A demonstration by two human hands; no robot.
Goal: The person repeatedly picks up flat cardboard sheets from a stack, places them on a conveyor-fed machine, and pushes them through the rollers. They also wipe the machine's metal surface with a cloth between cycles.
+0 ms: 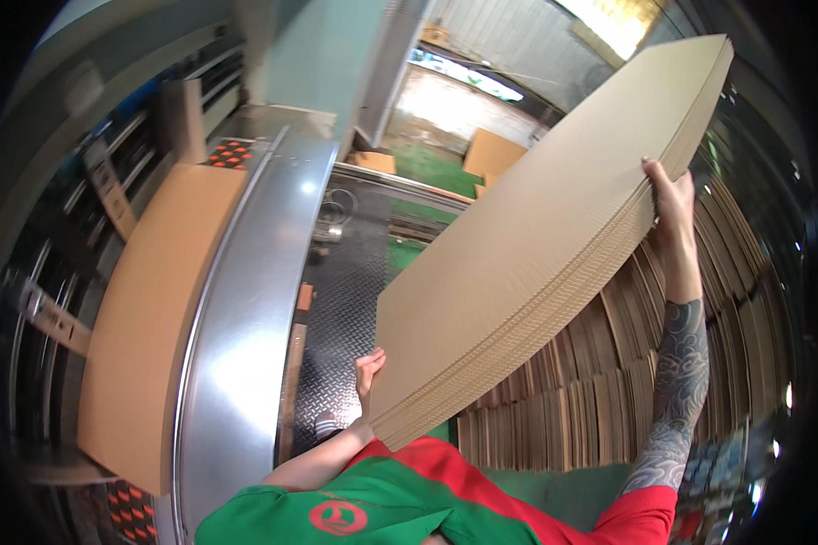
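Presently, right hand (671,200): partly open; I grip the long edge of the cardboard stack (509,263), thumb uppermost.
Left hand (367,374): fingers bent, holding the near end.
Stack position: tilted before me, right of the metal table (245,318).

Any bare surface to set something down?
Metal ledge: bare between the cardboard sheet on its left and treadplate floor to its right; slope unclear. Crowded: lower right, where cardboard stacks stand packed together beyond the held bundle.

Light glows upper right — glare spots the metal surface (254,263) — edges warp
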